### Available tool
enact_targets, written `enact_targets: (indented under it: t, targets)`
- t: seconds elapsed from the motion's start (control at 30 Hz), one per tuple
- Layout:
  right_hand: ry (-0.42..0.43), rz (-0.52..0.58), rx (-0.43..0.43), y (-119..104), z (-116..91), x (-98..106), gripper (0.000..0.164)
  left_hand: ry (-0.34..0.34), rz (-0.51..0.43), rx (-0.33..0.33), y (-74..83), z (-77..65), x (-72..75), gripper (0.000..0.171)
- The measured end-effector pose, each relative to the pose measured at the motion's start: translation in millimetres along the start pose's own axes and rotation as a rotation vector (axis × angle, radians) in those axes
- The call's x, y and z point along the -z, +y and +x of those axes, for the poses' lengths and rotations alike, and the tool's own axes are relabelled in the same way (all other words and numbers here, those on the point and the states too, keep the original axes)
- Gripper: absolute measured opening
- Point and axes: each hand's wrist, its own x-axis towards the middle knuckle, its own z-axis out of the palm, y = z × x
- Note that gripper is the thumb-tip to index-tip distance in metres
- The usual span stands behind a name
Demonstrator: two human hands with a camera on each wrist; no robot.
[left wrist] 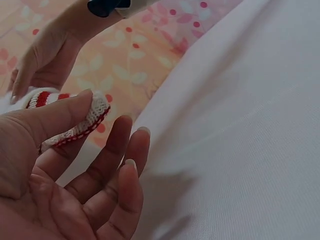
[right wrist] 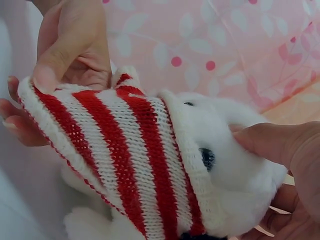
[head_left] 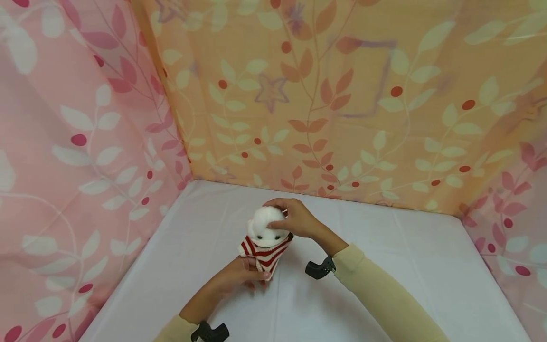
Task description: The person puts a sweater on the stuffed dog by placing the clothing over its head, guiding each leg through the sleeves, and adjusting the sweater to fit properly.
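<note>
A white plush toy (head_left: 260, 219) is held above the white table, its dark eyes showing. Over its lower face and body lies a red-and-white striped knitted piece (right wrist: 135, 150), whose cream edge runs just below the eyes. My right hand (head_left: 301, 220) grips the plush head from the right, with the thumb (right wrist: 262, 142) pressed into the fur. Lower down, my left hand (head_left: 235, 279) pinches the pointed end of the knit between thumb and index finger; its other fingers (left wrist: 127, 197) are spread loosely. White plush limbs (right wrist: 87, 222) show under the knit, while the mouth is hidden.
The white-covered table (head_left: 384, 266) extends around both hands. A yellow floral curtain (head_left: 299, 95) hangs behind it, with pink floral curtains (head_left: 98, 156) at the sides. Black wrist devices (head_left: 320, 269) sit at both sleeves.
</note>
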Motion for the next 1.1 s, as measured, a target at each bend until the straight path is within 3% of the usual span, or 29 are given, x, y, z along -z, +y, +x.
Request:
enact_targets:
  t: [0.3,0.57,0.8,1.1]
  targets:
    - [0.031,0.007,-0.029,4,1,-4,0.046,-0.072,0.057,0.026,-0.4,-4.3,-0.3,0.024]
    - [0.087,0.039,-0.061,6,1,-4,0.044,-0.085,0.17,-0.009,-7.5,-2.3,-4.5,0.019]
    - [0.09,0.093,-0.102,9,-1,-3,0.048,0.031,0.286,-0.051,-9.5,2.0,6.3,0.021]
    - [0.084,0.04,-0.073,10,-7,-5,0.054,0.219,0.319,-0.062,0.5,6.2,31.0,0.029]
